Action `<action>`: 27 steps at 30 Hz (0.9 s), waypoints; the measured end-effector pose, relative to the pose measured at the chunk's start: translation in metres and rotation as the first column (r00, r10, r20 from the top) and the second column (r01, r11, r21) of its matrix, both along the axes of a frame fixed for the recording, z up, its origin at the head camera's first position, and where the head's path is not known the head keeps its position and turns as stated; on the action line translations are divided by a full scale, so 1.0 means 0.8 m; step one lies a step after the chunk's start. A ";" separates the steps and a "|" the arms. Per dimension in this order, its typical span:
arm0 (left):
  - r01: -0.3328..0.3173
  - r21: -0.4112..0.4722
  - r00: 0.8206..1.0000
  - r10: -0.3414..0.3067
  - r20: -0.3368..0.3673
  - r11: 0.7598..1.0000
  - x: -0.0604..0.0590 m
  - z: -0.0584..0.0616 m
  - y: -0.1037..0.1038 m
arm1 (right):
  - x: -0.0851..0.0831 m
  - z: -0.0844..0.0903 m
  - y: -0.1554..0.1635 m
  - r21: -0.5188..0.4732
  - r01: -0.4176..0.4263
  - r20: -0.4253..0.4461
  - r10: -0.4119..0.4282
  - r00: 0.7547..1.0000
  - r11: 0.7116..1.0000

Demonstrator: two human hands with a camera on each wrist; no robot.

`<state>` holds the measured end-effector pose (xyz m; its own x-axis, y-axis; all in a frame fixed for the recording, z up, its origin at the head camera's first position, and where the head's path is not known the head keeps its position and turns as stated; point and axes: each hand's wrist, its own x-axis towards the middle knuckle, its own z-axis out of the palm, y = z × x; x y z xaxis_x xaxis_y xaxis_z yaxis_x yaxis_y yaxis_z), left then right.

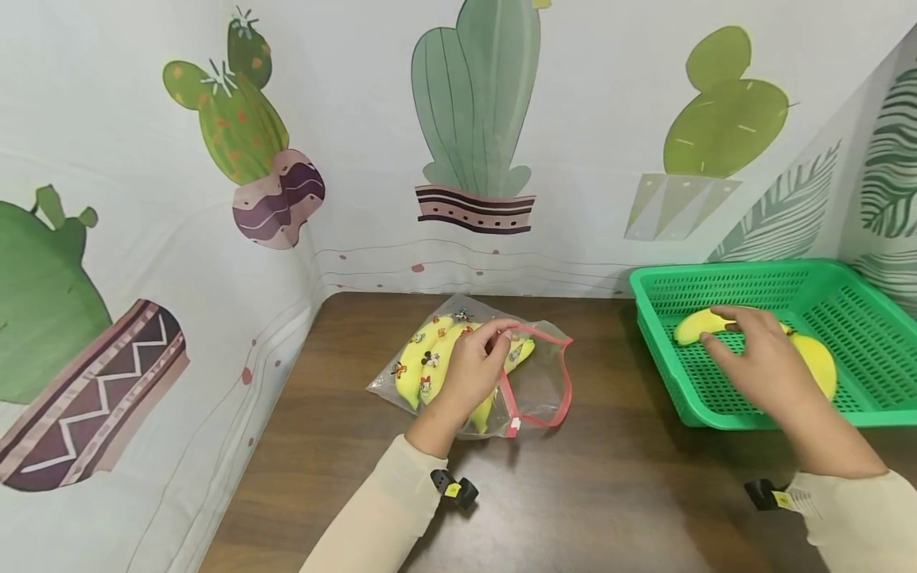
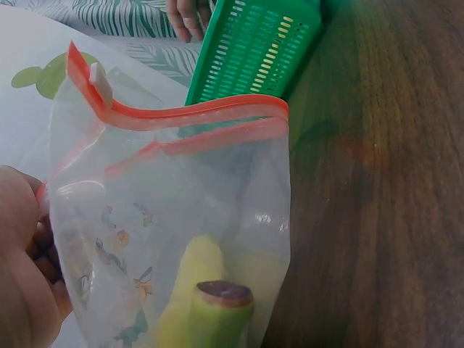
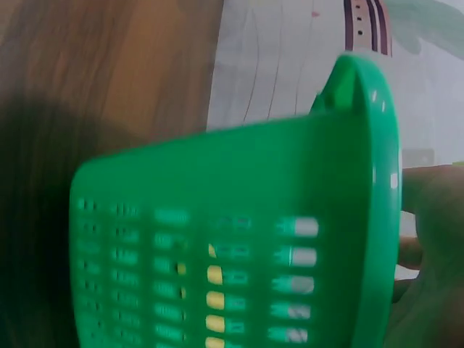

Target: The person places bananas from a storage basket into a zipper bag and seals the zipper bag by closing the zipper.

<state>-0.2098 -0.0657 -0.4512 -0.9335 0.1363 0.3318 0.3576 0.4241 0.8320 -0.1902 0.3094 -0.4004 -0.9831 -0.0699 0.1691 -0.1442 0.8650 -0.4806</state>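
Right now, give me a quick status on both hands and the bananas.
Left hand pinches zip bag open, bananas inside. Right hand on banana in green basket. Nothing in the way between.

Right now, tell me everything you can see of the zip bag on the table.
The zip bag is clear thin plastic with small cartoon prints and a red zip strip with a white slider along its mouth. It lies flat on the brown wooden table, left of the green basket and apart from it, mouth toward the basket and gaping open. Yellow bananas lie inside; the left wrist view shows one cut stem end. The left hand pinches the bag's upper edge near the zip.
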 end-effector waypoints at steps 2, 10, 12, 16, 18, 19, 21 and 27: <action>0.001 -0.002 1.000 -0.001 -0.003 1.000 0.000 0.000 0.000 | -0.003 -0.002 0.007 0.012 0.005 0.030 -0.005 1.000 1.000; 0.002 -0.012 1.000 -0.002 -0.007 1.000 -0.001 0.003 0.001 | -0.007 -0.007 0.032 0.067 0.050 0.040 -0.052 0.998 0.996; 0.001 -0.015 1.000 -0.001 -0.004 1.000 -0.001 0.003 0.002 | -0.008 -0.009 0.038 0.084 0.060 0.043 -0.064 0.997 0.995; -0.004 -0.019 1.000 0.004 -0.011 1.000 -0.002 0.002 0.002 | -0.011 -0.011 0.050 0.103 0.072 0.068 -0.079 0.995 0.992; -0.003 -0.017 1.000 0.003 -0.013 1.000 -0.002 0.002 0.002 | -0.012 -0.012 0.057 0.119 0.076 0.084 -0.086 0.993 0.990; -0.001 -0.016 1.000 0.001 -0.012 1.000 -0.002 0.002 0.002 | -0.013 -0.012 0.059 0.130 0.080 0.090 -0.092 0.992 0.988; 0.001 -0.016 1.000 -0.001 -0.008 1.000 -0.001 0.002 0.002 | -0.014 -0.013 0.064 0.156 0.098 0.100 -0.115 0.988 0.983; 0.003 -0.020 1.000 -0.003 -0.005 1.000 -0.001 0.002 0.002 | -0.018 -0.018 0.077 0.209 0.178 0.142 -0.210 0.967 0.962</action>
